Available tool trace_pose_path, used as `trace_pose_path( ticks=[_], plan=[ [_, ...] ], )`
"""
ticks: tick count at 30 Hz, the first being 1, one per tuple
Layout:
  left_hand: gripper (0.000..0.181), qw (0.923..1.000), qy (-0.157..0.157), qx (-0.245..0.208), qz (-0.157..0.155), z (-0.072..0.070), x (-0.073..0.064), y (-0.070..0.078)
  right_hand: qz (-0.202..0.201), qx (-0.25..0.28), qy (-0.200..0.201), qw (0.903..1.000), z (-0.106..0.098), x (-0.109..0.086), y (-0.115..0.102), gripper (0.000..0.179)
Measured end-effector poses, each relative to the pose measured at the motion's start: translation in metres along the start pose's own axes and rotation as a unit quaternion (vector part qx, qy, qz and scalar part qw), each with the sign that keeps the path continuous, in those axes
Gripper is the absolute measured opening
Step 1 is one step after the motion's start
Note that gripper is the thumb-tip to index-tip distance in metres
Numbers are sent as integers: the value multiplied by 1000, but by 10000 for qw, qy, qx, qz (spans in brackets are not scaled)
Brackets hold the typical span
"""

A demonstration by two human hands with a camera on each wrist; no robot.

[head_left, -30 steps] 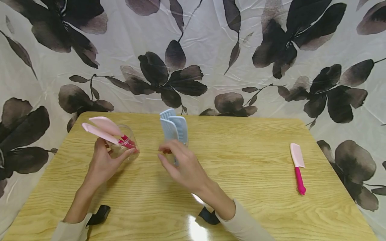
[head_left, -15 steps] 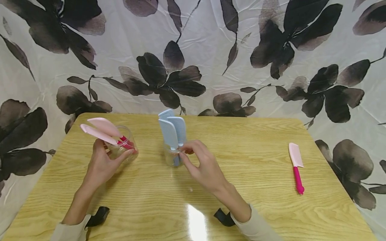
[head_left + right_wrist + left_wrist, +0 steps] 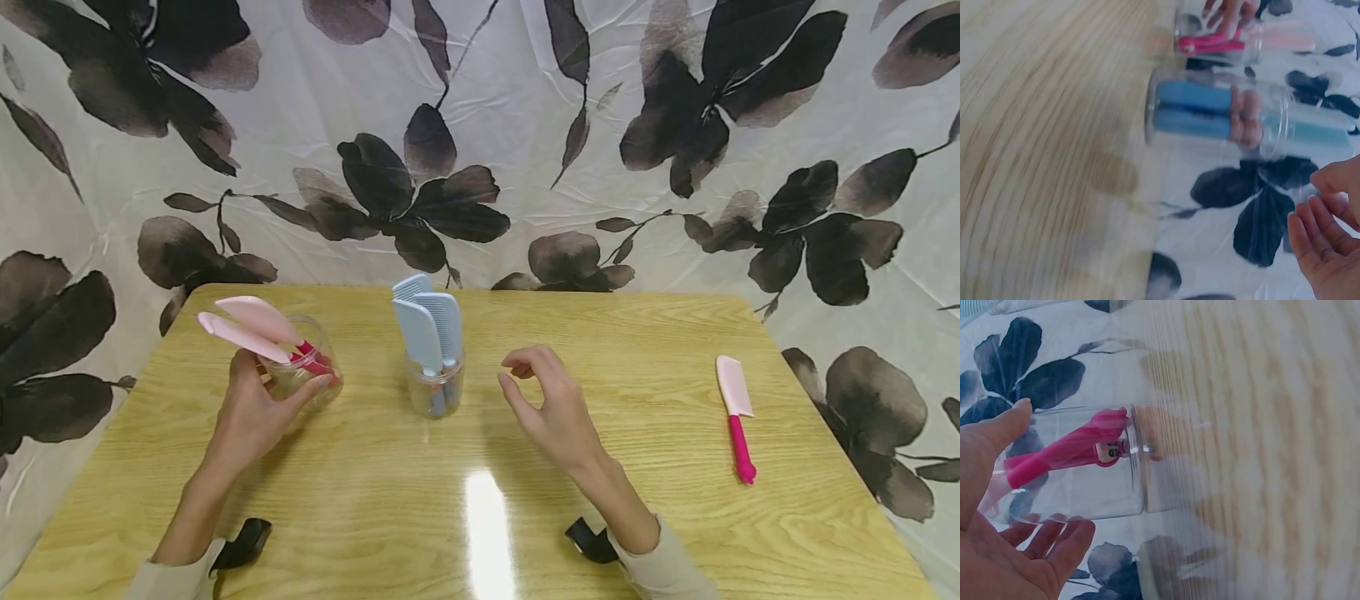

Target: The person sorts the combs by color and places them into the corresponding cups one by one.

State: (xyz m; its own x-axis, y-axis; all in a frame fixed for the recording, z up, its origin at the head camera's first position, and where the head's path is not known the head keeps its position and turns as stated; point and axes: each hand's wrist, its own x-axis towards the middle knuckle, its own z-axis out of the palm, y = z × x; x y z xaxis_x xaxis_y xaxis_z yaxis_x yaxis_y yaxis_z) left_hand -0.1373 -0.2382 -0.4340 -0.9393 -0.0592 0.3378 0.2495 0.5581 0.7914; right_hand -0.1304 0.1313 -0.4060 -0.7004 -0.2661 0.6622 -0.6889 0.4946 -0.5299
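My left hand (image 3: 251, 417) holds a clear jar (image 3: 1085, 494) at the left, thumb on one side and fingers on the other. Two combs (image 3: 258, 317) with pale pink heads lean out of it, their dark pink handles (image 3: 1063, 447) inside; one handle end bears a small cartoon face. A second clear jar (image 3: 417, 390) stands upright mid-table with three light blue combs (image 3: 420, 337). To the right of that jar, apart from it, my right hand (image 3: 558, 408) hovers with loosely bent fingers and holds nothing.
Another pink comb (image 3: 740, 442) lies at the right of the wooden table (image 3: 600, 325). A floral cloth (image 3: 465, 83) hangs behind the table's far edge. Black straps (image 3: 592, 540) sit near both wrists.
My right hand has come away from the blue combs' jar, touching its rim half a second ago, and moved right. My left hand keeps its hold on the pink combs' jar.
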Motion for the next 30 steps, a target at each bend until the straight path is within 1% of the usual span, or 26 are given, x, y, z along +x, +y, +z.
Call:
trace_pose_path(
  ticks=[3,8,13,16,19,30],
  plan=[
    [84,10000,9,5,-18,0,-1,0,58,-109,105,9999,-7,-3,8,19],
    [84,10000,-6,-47,-9,2,0,-1,270,-269,248,9990,-20,-7,19,21],
    [85,10000,13,32,-30,1,-1,-1,370,-423,365,9978,-29,-10,30,22],
    [89,9999,3,113,-70,1,-2,-2,486,-464,461,9967,-35,-12,36,22],
    [90,9999,10,123,-44,1,-1,-3,606,-519,541,9953,-41,-14,42,23],
    [88,9999,35,98,1,1,-2,1,992,-738,699,9899,-59,-17,62,27]
  ],
)
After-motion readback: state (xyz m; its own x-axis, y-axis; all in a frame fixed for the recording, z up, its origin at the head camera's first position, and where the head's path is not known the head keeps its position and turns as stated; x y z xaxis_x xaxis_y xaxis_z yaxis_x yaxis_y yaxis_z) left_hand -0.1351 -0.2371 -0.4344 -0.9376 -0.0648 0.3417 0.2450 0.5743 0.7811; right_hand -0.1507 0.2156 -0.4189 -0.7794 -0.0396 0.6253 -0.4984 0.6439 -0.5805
